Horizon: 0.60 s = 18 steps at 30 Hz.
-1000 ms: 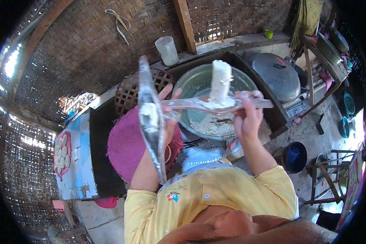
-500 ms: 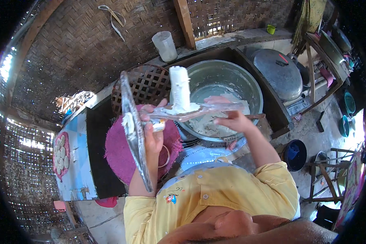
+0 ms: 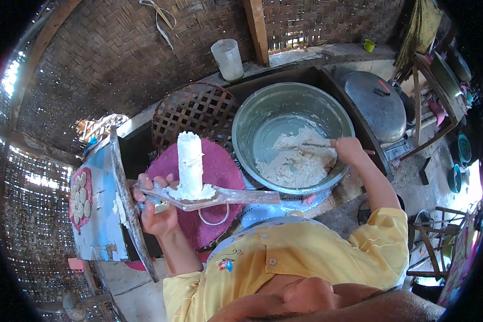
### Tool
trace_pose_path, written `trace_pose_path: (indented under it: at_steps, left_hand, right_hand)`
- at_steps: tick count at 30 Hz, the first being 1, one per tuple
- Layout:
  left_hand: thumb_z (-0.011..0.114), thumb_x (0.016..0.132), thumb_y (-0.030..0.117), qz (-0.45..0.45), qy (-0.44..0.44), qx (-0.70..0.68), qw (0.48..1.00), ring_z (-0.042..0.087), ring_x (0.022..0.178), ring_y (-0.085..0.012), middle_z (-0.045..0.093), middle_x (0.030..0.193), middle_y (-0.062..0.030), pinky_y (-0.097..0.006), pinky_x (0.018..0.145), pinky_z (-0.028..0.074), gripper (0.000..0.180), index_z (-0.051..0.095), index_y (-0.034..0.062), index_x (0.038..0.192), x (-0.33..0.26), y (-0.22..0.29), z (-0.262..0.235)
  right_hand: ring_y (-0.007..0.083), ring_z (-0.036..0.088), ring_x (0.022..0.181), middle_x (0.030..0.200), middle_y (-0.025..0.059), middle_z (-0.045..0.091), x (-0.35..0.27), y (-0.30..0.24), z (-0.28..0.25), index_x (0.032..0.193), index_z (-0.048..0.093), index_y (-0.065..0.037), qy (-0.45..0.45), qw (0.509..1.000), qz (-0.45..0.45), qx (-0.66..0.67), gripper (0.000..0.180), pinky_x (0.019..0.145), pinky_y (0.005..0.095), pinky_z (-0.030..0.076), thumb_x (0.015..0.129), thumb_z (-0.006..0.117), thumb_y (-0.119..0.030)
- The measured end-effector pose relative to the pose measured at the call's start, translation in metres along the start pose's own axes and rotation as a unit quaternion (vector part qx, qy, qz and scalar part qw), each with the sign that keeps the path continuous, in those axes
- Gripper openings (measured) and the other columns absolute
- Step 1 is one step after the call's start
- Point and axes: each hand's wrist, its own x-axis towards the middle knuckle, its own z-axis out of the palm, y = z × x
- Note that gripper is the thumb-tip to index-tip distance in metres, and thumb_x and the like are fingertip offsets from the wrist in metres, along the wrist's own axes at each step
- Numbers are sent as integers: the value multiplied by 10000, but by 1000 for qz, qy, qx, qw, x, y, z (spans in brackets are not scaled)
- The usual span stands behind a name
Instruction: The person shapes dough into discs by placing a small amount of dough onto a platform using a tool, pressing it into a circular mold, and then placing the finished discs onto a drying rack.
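Observation:
My left hand (image 3: 163,217) is closed around the middle of a wooden tool with long arms, held over the left side of the work area. One of its bars (image 3: 252,197) points toward the basin, with a white, dough-smeared cylinder (image 3: 190,163) standing up from it. The other bar (image 3: 124,188), smeared with white, crosses further left. My right hand (image 3: 351,150) grips a stirring stick (image 3: 316,145) at the right side of a big grey-green basin (image 3: 247,115). The stick's far end touches lumpy white dough (image 3: 292,161) in the basin.
Below my left hand lies a round pink cloth (image 3: 212,161), beside a brown woven basket (image 3: 193,107). White dough pieces (image 3: 80,201) rest on pink cloth at far left. A clear plastic container (image 3: 228,59) stands behind; a lidded metal pot (image 3: 373,104) sits right of the basin.
My left hand has moved left and a little down with the wooden tool, away from the basin. My right hand has let go of the tool, moved right and gripped the stirring stick.

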Motion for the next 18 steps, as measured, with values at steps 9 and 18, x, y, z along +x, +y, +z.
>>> trace_pose_path:
  at_steps: [9,18]
  left_hand:
    - [559,744,93,4,-15,58,998,455,895,-237,359,927,-65,-434,830,422,205,405,146,869,-7,5,-6]
    - [570,731,83,2,-30,36,999,475,870,-233,365,896,-67,-425,846,401,224,397,130,866,-6,-2,0]
  right_hand:
    - [302,597,835,867,158,618,45,-16,55,887,637,-57,-71,996,14,51,244,727,394,478,715,544,-204]
    - [298,597,830,887,148,623,62,-57,66,893,648,-88,-73,992,-36,95,272,740,385,473,660,623,-226]
